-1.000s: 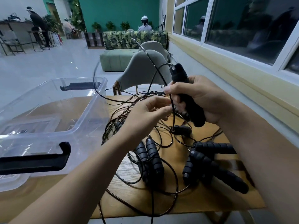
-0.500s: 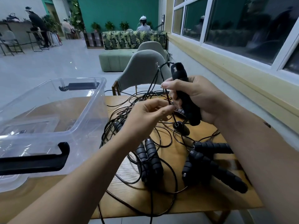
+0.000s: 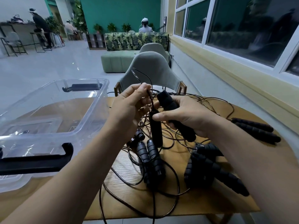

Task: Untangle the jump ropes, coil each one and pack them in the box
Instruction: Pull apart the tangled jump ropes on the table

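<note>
A tangle of thin black jump-rope cords [image 3: 163, 180] with several black handles lies on the wooden table [image 3: 194, 206]. My right hand [image 3: 191, 117] grips one smooth black handle [image 3: 174, 113], tilted over the pile. My left hand [image 3: 131, 109] pinches a cord between thumb and fingers, and a second handle [image 3: 156, 130] hangs from that cord just below. Two ribbed handles [image 3: 151, 157] lie side by side under my hands. More ribbed handles [image 3: 215, 170] lie at the right, with another pair [image 3: 257, 129] farther back. The clear plastic box [image 3: 53, 110] stands at the left.
The box has black latch handles [image 3: 35, 160] at its near and far ends. A grey chair [image 3: 152, 73] stands behind the table. A wall with windows runs along the right. People stand and sit far back in the room.
My left hand has risen, lifting the pinched cord so a second handle now hangs off the table. My right hand has lowered and tilted its handle.
</note>
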`<action>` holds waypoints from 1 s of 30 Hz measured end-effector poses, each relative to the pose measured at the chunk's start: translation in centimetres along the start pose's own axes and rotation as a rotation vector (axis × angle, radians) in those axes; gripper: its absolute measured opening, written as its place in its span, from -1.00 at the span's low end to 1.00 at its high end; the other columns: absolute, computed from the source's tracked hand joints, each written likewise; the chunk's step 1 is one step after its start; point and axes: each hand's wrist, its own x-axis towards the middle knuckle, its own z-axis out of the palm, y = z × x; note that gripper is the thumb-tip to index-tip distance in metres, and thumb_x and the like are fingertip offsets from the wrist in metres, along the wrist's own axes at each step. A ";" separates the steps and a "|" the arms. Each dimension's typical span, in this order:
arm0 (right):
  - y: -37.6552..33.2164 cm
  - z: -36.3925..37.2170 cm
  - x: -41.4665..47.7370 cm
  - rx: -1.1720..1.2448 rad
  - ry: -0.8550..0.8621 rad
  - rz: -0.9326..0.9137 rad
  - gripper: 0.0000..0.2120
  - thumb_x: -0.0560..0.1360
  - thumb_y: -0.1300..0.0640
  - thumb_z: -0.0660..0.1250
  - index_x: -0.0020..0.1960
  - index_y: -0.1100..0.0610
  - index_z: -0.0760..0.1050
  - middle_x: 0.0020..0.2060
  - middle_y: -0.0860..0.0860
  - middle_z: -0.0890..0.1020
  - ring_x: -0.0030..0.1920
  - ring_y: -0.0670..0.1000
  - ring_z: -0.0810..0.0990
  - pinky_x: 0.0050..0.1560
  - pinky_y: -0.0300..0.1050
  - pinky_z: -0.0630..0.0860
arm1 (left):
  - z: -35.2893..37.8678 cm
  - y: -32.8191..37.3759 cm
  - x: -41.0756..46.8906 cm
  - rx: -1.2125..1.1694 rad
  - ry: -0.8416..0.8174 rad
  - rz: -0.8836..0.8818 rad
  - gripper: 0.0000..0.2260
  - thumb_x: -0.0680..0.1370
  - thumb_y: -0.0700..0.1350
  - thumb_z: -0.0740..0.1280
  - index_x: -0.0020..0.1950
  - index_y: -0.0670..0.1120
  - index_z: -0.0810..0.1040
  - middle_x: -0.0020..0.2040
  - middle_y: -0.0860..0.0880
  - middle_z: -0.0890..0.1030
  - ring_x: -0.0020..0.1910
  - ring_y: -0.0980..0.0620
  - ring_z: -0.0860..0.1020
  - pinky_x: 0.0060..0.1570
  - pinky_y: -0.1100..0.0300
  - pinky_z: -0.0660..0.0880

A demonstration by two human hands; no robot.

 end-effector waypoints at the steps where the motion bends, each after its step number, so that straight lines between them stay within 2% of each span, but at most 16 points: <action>1: 0.2 0.2 0.1 0.003 0.023 -0.025 -0.65 0.43 0.25 0.63 0.19 0.19 0.67 -0.27 0.02 0.64 -0.35 -0.03 0.51 -0.36 -0.20 0.47 | 0.1 0.1 0.0 -0.039 0.014 -0.021 -0.90 0.68 -0.16 0.35 0.01 -0.09 0.64 -0.19 0.03 0.64 -0.28 0.12 0.54 -0.30 0.30 0.51; 3: 0.8 0.7 0.4 0.010 0.057 -0.086 -0.63 0.43 0.29 0.63 0.20 0.19 0.66 -0.26 -0.03 0.66 -0.36 -0.11 0.57 -0.35 -0.25 0.48 | 0.0 0.2 0.3 -0.113 0.035 -0.057 -0.91 0.68 -0.15 0.36 0.01 -0.08 0.65 -0.17 0.03 0.64 -0.28 0.12 0.53 -0.32 0.32 0.50; 5: 1.3 1.2 0.4 -0.024 0.081 -0.143 -0.63 0.43 0.31 0.63 0.20 0.20 0.66 -0.19 -0.05 0.72 -0.28 -0.15 0.64 -0.27 -0.30 0.53 | -0.1 0.5 0.5 -0.190 0.039 -0.094 -0.91 0.68 -0.15 0.35 0.02 -0.08 0.64 -0.16 0.03 0.63 -0.29 0.15 0.53 -0.34 0.34 0.48; 8: 1.8 1.7 0.3 -0.083 0.096 -0.188 -0.64 0.40 0.26 0.68 0.15 0.19 0.68 -0.06 0.05 0.77 -0.11 0.00 0.74 -0.03 -0.12 0.66 | -0.5 1.2 0.5 -0.294 0.038 -0.166 -0.91 0.65 -0.13 0.38 -0.02 -0.08 0.64 -0.15 0.01 0.62 -0.30 0.16 0.53 -0.34 0.39 0.47; 12: 1.7 2.4 -0.1 0.000 0.128 -0.204 -0.70 0.43 0.27 0.65 0.12 0.23 0.70 -0.07 0.09 0.77 -0.07 -0.04 0.73 0.02 -0.16 0.66 | -0.8 2.4 0.1 -0.425 -0.007 -0.272 -0.89 0.66 -0.10 0.36 -0.05 -0.07 0.62 -0.16 0.04 0.59 -0.29 0.20 0.49 -0.50 0.42 0.40; 15: 1.7 3.3 -1.1 0.044 0.160 -0.186 -0.77 0.50 0.20 0.59 0.14 0.18 0.70 0.00 0.10 0.78 0.00 0.04 0.76 0.11 -0.14 0.66 | -1.0 2.6 0.1 -0.499 -0.015 -0.276 -0.87 0.69 -0.15 0.32 -0.02 -0.14 0.60 -0.17 0.00 0.58 -0.30 0.18 0.48 -0.41 0.41 0.43; 16: 1.8 3.7 -1.6 0.030 0.169 -0.171 -0.79 0.53 0.14 0.58 0.14 0.14 0.71 0.01 0.12 0.78 0.05 0.10 0.77 0.15 -0.07 0.67 | -1.0 2.4 0.0 -0.517 -0.014 -0.278 -0.87 0.70 -0.16 0.31 0.00 -0.16 0.60 -0.17 -0.02 0.58 -0.31 0.17 0.49 -0.39 0.39 0.44; 19: 2.2 4.7 -3.1 0.080 0.118 -0.124 -0.74 0.56 0.00 0.55 0.14 0.14 0.68 0.06 0.26 0.73 0.14 0.29 0.72 0.29 0.29 0.62 | -0.7 2.2 -0.4 -0.551 0.002 -0.296 -0.89 0.69 -0.19 0.32 0.02 -0.18 0.60 -0.16 -0.05 0.57 -0.31 0.14 0.48 -0.39 0.37 0.45; 21: 1.9 5.1 -4.1 0.213 0.071 -0.077 -0.71 0.57 0.04 0.49 0.17 0.22 0.64 0.07 0.31 0.72 0.12 0.33 0.73 0.20 0.26 0.68 | -0.5 2.0 -0.7 -0.480 0.015 -0.286 -0.90 0.67 -0.14 0.36 0.01 -0.14 0.62 -0.16 -0.03 0.57 -0.30 0.14 0.50 -0.37 0.39 0.44; 24: 1.0 5.2 -5.5 0.329 0.021 -0.014 -0.75 0.60 0.11 0.43 0.17 0.26 0.61 0.02 0.28 0.73 0.00 0.25 0.75 -0.03 0.03 0.71 | -0.3 1.4 -1.5 -0.190 0.014 -0.239 -0.84 0.64 0.02 0.42 0.03 -0.06 0.65 -0.12 0.01 0.57 -0.24 0.11 0.53 -0.25 0.32 0.44; 27: 0.8 4.8 -6.4 0.418 0.003 0.034 -0.68 0.55 0.08 0.45 0.18 0.29 0.61 0.00 0.28 0.71 -0.01 0.22 0.73 0.00 0.03 0.69 | -0.3 0.4 -3.1 0.183 -0.113 -0.241 -0.65 0.59 0.15 0.43 0.14 -0.13 0.64 -0.08 -0.02 0.56 -0.10 -0.04 0.48 -0.17 0.16 0.39; 28: 0.9 4.6 -6.6 0.442 0.000 0.054 -0.65 0.55 0.08 0.45 0.20 0.31 0.60 0.01 0.29 0.70 -0.01 0.23 0.72 0.01 0.04 0.69 | -0.4 0.2 -3.7 0.255 -0.173 -0.243 -0.59 0.58 0.16 0.45 0.16 -0.17 0.64 -0.09 -0.04 0.56 -0.14 -0.05 0.48 -0.18 0.14 0.39; 30: 1.0 4.2 -6.9 0.466 -0.029 0.097 -0.63 0.58 0.09 0.43 0.25 0.35 0.56 0.03 0.31 0.69 -0.01 0.24 0.71 0.00 0.03 0.68 | -0.7 0.0 -4.6 0.346 -0.236 -0.214 -0.66 0.54 0.14 0.51 0.12 -0.10 0.68 -0.14 -0.04 0.60 -0.25 -0.01 0.49 -0.21 0.13 0.41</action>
